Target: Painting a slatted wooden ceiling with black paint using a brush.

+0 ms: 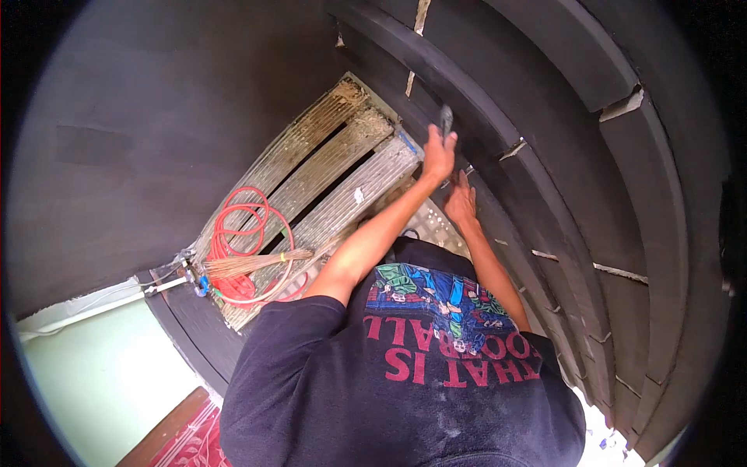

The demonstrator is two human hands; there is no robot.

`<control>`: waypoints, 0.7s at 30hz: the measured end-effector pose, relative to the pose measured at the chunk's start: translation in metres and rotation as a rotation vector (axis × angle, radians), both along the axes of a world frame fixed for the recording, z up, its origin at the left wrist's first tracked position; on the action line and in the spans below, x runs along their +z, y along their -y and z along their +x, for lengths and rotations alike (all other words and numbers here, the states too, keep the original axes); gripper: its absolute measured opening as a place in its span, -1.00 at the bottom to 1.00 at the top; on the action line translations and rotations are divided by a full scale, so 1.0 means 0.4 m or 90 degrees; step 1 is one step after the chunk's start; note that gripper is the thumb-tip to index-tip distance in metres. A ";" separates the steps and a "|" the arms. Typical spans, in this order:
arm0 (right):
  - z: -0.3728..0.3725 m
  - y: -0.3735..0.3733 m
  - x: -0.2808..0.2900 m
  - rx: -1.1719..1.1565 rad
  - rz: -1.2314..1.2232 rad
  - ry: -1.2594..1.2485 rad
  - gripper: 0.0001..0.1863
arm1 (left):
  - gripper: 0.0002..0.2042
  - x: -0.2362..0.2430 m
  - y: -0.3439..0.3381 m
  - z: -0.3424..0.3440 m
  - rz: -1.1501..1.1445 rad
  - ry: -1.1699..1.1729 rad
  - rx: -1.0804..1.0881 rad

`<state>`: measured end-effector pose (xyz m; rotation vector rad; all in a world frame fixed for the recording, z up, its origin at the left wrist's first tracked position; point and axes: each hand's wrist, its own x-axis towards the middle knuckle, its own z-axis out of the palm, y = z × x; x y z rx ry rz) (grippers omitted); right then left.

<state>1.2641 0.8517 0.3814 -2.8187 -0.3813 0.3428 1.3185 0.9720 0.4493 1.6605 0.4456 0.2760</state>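
Note:
My left hand (439, 158) grips a dark tool (446, 117), possibly a trowel or brush, raised against the dark curved slats (492, 113) on the right; its exact kind is unclear. Below and right of it, my right hand (461, 198) rests with fingers extended on a lower slat, near a small pale gap. Short light strips and gaps break the dark slats at several points. My dark printed shirt fills the lower middle of the head view. Left of my hands is a worn, ribbed wooden platform (311, 171) with dark gaps between its boards.
A red hose (247, 253) lies coiled on the platform with a straw broom (237, 267). A small valve with blue parts (203, 286) and a white pipe (167, 286) are at the left. A dark wall (140, 156) rises behind; a pale green surface (97, 373) lies lower left.

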 end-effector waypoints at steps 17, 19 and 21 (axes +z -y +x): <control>0.023 -0.035 0.065 -0.019 -0.073 -0.074 -0.34 | -0.73 0.052 -0.045 -0.032 0.073 -0.045 -0.029; 0.022 -0.039 0.085 -0.060 0.000 -0.103 -0.33 | -0.72 0.090 -0.002 -0.089 0.039 -0.057 -0.098; 0.030 -0.008 0.018 -0.087 0.054 -0.045 -0.32 | -0.72 0.066 0.009 -0.137 0.052 -0.037 -0.234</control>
